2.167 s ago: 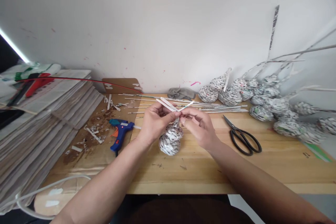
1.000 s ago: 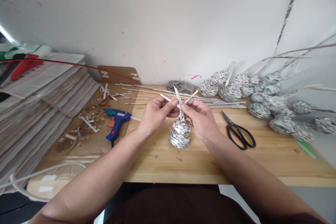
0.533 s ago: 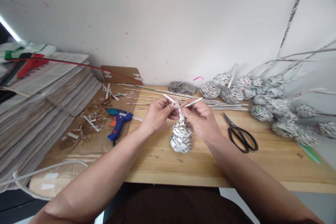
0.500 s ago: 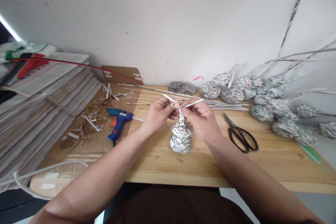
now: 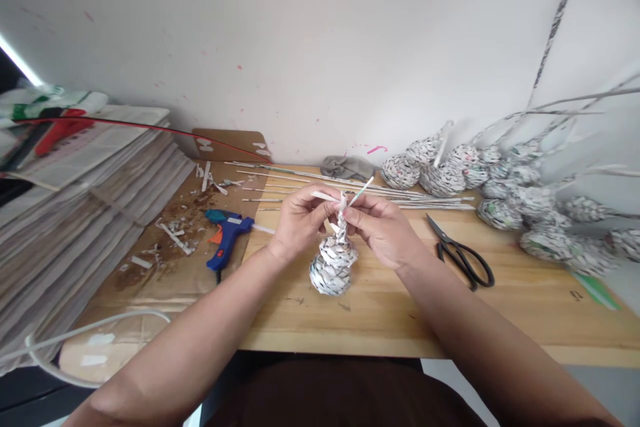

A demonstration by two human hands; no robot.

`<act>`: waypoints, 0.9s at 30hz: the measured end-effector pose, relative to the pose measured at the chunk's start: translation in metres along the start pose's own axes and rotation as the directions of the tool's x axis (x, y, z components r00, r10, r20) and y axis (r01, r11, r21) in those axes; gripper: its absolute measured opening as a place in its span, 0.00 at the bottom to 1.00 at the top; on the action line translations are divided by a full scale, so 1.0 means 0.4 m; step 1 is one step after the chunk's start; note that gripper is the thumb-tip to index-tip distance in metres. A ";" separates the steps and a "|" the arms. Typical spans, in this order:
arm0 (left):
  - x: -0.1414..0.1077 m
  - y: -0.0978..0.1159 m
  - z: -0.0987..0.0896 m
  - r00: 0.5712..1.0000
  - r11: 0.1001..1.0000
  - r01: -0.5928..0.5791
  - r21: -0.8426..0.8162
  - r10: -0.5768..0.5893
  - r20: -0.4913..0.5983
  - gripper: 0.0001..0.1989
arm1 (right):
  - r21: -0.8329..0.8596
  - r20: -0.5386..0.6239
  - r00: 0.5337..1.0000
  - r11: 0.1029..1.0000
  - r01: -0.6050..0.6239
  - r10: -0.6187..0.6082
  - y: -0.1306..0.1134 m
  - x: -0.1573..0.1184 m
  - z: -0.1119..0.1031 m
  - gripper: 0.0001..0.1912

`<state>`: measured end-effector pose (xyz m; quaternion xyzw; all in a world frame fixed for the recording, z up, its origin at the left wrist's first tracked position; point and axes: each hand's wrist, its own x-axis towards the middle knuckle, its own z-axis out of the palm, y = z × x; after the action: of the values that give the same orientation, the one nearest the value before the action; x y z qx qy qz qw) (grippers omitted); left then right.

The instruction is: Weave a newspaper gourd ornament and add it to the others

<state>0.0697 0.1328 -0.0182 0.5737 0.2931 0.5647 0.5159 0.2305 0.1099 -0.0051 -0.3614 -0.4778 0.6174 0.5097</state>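
Observation:
Between my two hands is a woven paper gourd (image 5: 331, 268), made of rolled newspaper strips, with a round lower bulb, a smaller upper one and a narrow braided neck. My left hand (image 5: 304, 217) pinches the neck's top from the left, a white strip end poking out over the fingers. On the other side my right hand (image 5: 383, 223) is closed on the neck with thumb and forefinger; another paper strip (image 5: 362, 191) slants up beside it. The fingertips partly hide the neck. The gourd's lower bulb tilts a little to the left above the wooden table (image 5: 380, 320).
Scissors (image 5: 459, 253) lie right of my hands, a blue glue gun (image 5: 227, 239) left on stained cardboard with paper scraps. Long paper rods (image 5: 420, 199) lie behind. Several woven gourds (image 5: 445, 177) crowd the back right. A newspaper stack (image 5: 110, 213) stands left; a grey cloth (image 5: 347, 167) rests by the wall.
The gourd's bulbs have swung to the left and its neck now leans. The strip on the right points more steeply upward. Both hands keep their pinch at the top.

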 end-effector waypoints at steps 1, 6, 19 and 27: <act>0.005 0.006 -0.007 0.999 0.998 -0.044 0.039 0.043 0.011 0.14 | 0.004 0.018 1.000 1.000 -0.019 0.019 -0.001 0.001 -0.002 0.14; 0.027 0.036 -0.030 0.980 0.971 -0.187 0.146 0.175 0.093 0.10 | -0.016 0.056 0.993 0.994 -0.106 0.107 -0.006 0.004 -0.015 0.14; 0.031 0.036 -0.028 0.984 0.999 0.044 0.029 -0.048 0.171 0.17 | 0.028 0.158 0.958 0.968 -0.248 0.241 -0.008 -0.004 -0.005 0.14; 0.015 0.012 -0.012 0.977 0.975 0.205 -0.080 -0.200 0.068 0.19 | -0.030 -0.038 0.999 1.000 -0.003 0.002 -0.012 -0.002 0.007 0.13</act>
<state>0.0652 0.1381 -0.0125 0.5345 0.3096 0.5040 0.6037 0.2296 0.1084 0.0001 -0.3813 -0.4771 0.6037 0.5124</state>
